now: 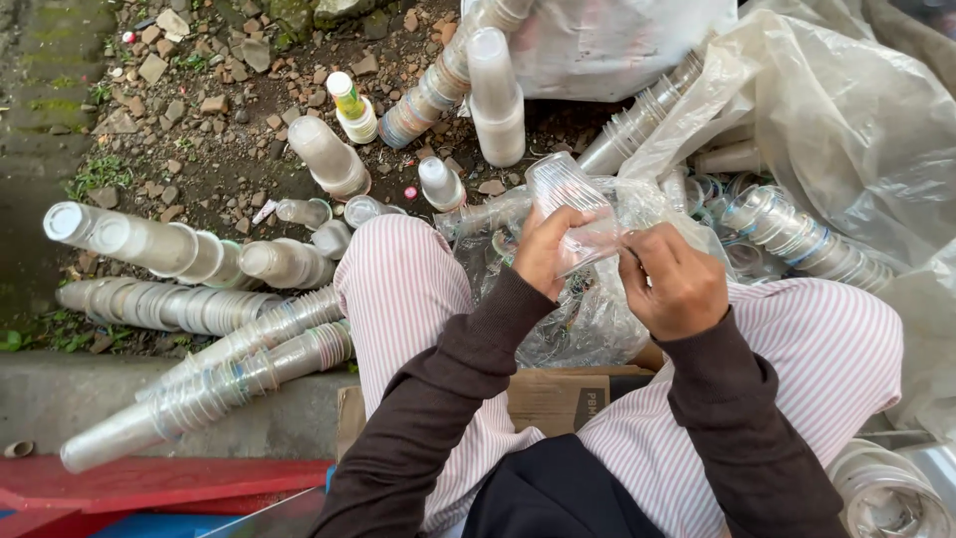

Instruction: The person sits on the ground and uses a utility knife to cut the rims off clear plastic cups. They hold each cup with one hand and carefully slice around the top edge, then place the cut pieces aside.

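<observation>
Your left hand [543, 249] and right hand [672, 279] both gripped one clear cup [568, 204]; cup stacks [199, 349] crowded the ground's left side.

Both arms in dark brown sleeves reach forward over the lap, elbows bent. The left hand [543, 251] curls its fingers inward, thumb up. The right hand [675, 281] is closed, knuckles up, close beside the left.
</observation>
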